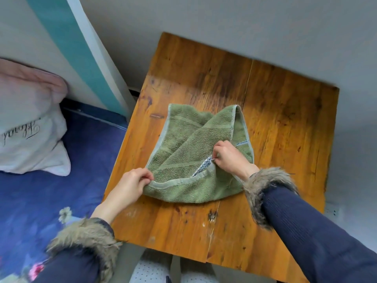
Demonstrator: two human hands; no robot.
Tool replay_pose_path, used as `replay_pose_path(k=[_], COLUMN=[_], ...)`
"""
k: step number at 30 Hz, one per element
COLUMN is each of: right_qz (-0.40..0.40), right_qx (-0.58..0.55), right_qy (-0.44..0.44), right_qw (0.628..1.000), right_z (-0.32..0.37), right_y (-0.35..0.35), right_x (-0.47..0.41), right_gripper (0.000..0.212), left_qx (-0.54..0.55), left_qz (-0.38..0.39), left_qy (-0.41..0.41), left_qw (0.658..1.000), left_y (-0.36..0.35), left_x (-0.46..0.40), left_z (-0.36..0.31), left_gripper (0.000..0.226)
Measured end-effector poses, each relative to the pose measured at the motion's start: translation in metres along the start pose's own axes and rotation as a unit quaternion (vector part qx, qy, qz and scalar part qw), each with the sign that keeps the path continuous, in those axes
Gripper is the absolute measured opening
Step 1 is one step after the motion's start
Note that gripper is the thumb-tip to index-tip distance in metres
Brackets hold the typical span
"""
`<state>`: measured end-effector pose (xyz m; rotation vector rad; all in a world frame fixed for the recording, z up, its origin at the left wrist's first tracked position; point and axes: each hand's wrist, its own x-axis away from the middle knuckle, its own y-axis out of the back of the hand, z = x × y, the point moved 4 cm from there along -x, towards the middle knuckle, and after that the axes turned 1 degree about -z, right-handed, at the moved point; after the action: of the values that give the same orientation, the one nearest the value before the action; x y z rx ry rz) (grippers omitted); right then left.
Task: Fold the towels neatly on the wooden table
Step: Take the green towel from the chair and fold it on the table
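1. The soft green terry towel (195, 158) lies rumpled mid-table on the worn orange-brown wooden table (285, 119), probably mid-fold.
2. The left hand (130, 188) pinches its near hem corner; the right hand (230, 158) pinches the hem beside a blue-and-white checked cloth (204, 166), likely to align the edges.
3. The checked cloth is mostly hidden; its nature is unclear.

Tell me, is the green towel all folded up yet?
Not yet. The green towel lies loosely bunched, and both hands, left hand and right hand, pinch its edges.

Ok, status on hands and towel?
Left hand pinching green terry towel hem. Right hand pinching its inner edge. Towel half-folded on wooden table. Nothing blocking.
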<state>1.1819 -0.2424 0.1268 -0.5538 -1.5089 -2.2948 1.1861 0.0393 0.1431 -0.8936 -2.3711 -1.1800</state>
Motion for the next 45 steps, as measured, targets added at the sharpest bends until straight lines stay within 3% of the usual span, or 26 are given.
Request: replay_pose_path(k=[3, 6, 10, 15, 23, 31, 34, 37, 45], right_qz=[0.046, 0.053, 0.001, -0.097, -0.215, -0.354, -0.378, -0.384, -0.386], right_qx=[0.024, -0.024, -0.067, -0.122, -0.196, -0.277, -0.333, -0.369, -0.354], right_qy=[0.002, -0.028, -0.071, -0.137, -0.133, -0.066, -0.041, -0.032, -0.052], right_qw=[0.999, 0.998, 0.995, 0.978, 0.947, 0.891, 0.863, 0.846, 0.850], right_z=[0.004, 0.005, -0.008, -0.036, -0.045, -0.038, -0.035, -0.034, -0.035], right_y=[0.000, 0.006, 0.031, 0.074, 0.146, 0.248, 0.271, 0.280, 0.282], right_x=[0.002, 0.013, 0.044, 0.100, 0.178, 0.240, 0.256, 0.267, 0.271], right_gripper=[0.011, 0.012, 0.013, 0.012, 0.012, 0.024, 0.023, 0.016, 0.013], left_qx=[0.005, 0.012, 0.030, 0.059, 0.032, 0.049, 0.050, 0.040, -0.043], left_qz=[0.017, 0.012, -0.009, -0.111, -0.188, -0.281, -0.309, -0.302, -0.267], left_qy=[0.012, 0.023, 0.015, -0.013, -0.161, -0.314, -0.349, -0.354, -0.350], left_qw=[1.000, 1.000, 0.999, 0.992, 0.968, 0.906, 0.883, 0.884, 0.897], left_y=[0.000, 0.003, 0.013, 0.041, 0.105, 0.183, 0.199, 0.200, 0.195], left_x=[0.001, 0.005, 0.013, 0.019, 0.033, 0.062, 0.073, 0.076, 0.079], left_z=[0.003, 0.005, 0.001, -0.032, -0.126, -0.219, -0.241, -0.251, -0.264], left_gripper=[0.017, 0.015, 0.017, 0.014, 0.033, 0.055, 0.044, 0.037, 0.023])
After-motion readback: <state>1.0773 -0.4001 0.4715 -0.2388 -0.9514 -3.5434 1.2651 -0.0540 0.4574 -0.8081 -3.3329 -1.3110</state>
